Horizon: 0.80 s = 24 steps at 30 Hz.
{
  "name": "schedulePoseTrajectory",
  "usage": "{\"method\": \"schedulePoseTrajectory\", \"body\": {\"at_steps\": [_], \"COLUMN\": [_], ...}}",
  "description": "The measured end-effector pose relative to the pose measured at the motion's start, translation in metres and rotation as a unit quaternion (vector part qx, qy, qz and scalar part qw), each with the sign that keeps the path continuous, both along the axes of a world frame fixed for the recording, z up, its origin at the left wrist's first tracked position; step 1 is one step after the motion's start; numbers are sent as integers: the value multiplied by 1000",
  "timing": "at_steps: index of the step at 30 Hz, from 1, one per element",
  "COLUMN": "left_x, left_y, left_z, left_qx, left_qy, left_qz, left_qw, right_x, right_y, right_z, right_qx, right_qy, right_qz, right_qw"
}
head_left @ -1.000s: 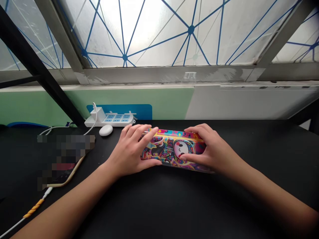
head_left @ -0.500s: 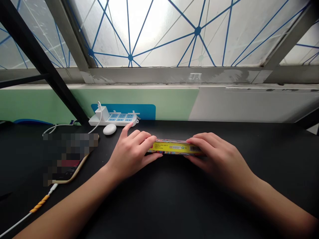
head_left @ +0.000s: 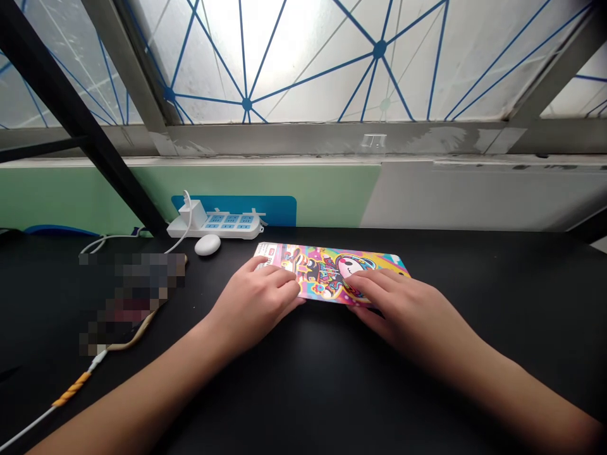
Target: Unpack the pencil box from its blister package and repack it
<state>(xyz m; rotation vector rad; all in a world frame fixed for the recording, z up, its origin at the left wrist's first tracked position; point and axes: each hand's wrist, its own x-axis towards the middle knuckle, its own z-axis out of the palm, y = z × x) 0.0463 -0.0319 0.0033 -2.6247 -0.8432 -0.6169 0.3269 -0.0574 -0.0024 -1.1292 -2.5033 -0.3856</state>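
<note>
A flat, brightly printed box (head_left: 318, 272) with a cartoon bear on its top lies low over the black desk, its long side running left to right. At its left end, my left hand (head_left: 260, 287) is closed, fingers over the top and thumb at the near edge. My right hand (head_left: 396, 294) grips the right end the same way, fingers across the bear and thumb by the front edge. Both hands hide parts of the print. Whether the box touches the desk I cannot tell.
To the left lie a pixelated phone-like device (head_left: 137, 303) and its white cable (head_left: 71, 388) with an orange wrap. Behind stand a white power strip (head_left: 227, 224) with a plugged-in charger and a small white rounded case (head_left: 207, 245). A black metal post (head_left: 90, 139) slants at left.
Earlier the yellow narrow side with a barcode faced me; the box has been tilted down so its illustrated broad face shows. Both hands have kept hold of it.
</note>
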Motion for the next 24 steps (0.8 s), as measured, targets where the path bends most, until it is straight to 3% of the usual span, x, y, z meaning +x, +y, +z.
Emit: {"method": "schedulePoseTrajectory", "body": {"at_steps": [5, 10, 14, 17, 24], "left_x": [-2, -23, -35, -37, -41], "left_y": [5, 28, 40, 42, 43], "left_z": [1, 4, 2, 2, 6], "left_qx": [-31, -40, -228, -304, -338], "left_qy": [-44, -75, -111, -148, -173], "left_qz": [8, 176, 280, 286, 267], "left_qw": [998, 981, 926, 897, 886], "right_x": [-2, -1, 1, 2, -1], "right_y": [4, 6, 7, 7, 4], "right_z": [0, 0, -5, -8, -10], "right_qx": [3, -9, -42, -61, -77], "right_qy": [-22, -32, -32, -41, -53], "right_qz": [15, 29, 45, 39, 25], "right_qw": [1000, 999, 998, 997, 995]}}
